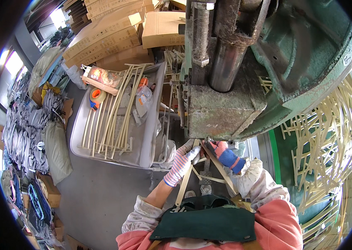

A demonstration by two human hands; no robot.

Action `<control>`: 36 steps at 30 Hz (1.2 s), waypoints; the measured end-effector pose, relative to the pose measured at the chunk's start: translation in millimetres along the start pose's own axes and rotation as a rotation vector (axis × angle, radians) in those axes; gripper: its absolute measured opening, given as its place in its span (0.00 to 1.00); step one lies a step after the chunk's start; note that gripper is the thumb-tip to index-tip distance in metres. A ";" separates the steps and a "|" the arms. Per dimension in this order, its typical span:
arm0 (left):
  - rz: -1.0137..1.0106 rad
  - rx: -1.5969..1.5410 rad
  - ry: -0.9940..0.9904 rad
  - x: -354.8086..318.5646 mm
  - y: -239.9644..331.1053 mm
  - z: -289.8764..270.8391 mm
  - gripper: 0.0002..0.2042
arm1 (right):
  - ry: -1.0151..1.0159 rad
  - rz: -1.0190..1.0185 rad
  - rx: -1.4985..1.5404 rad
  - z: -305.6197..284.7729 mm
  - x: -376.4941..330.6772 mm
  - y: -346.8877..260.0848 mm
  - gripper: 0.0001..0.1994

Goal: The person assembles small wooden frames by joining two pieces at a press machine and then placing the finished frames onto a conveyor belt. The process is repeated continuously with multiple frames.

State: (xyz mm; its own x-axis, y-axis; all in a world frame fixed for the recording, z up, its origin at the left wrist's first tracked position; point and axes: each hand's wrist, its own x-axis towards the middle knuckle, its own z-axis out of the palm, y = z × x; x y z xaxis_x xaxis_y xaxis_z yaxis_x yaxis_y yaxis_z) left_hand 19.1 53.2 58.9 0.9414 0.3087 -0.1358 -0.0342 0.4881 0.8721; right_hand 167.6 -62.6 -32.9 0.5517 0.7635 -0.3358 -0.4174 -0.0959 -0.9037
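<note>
The left hand (183, 160), in a striped knit glove, is closed around a pale cream plastic frame strip (185, 179), pinching its upper end just under the block of a green press machine (242, 83). The strip runs from the hand down and toward the person's body, ending near the dark green apron (207, 223). A second strip of the same frame (221, 171) slants from the press block down to the right, so the two form a narrow V with its tip at the hands.

The right hand (226, 155), in a red and blue glove, sits just right of the left hand, touching the frame's top end beneath the block. Its fingers are mostly hidden by the machine and the strip, so I cannot tell whether they are spread or clamped.

Directly above both hands hangs the worn metal ram block (221, 110), with a steel cylinder (223, 66) above it.

To the left of the left hand stands a grey tray cart (146, 141) holding more cream frames (109, 116), a roll of tape (97, 96) and small plastic bags. Beyond it, cardboard boxes (105, 37) are stacked. To the right of the right hand, well apart, a loose heap of cream plastic offcuts (330, 137) lies beside the machine. Far left of the cart, bags and bundles lie on the grey floor (97, 196).
</note>
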 end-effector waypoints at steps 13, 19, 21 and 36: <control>-0.062 0.093 -0.109 4.0 10.6 -7.7 0.09 | 0.162 -0.461 -0.457 -36.0 33.3 50.9 0.11; -0.016 0.162 -0.127 3.5 12.4 -9.9 0.09 | 0.112 -0.386 -0.390 -19.4 16.1 28.4 0.10; -0.029 0.231 -0.128 3.6 16.1 -9.2 0.08 | 0.099 -0.372 -0.382 -17.8 13.3 24.5 0.10; -0.068 0.385 -0.114 8.5 26.8 -7.0 0.08 | 0.100 -0.382 -0.442 -9.6 0.4 15.0 0.11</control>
State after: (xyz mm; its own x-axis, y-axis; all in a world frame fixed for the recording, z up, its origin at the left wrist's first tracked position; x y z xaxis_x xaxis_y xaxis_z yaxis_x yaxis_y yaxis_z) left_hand 23.9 74.6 77.9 0.9691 0.1831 -0.1650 0.1371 0.1561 0.9782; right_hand 168.5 -69.8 -49.1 0.6778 0.7346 0.0313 0.1531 -0.0994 -0.9832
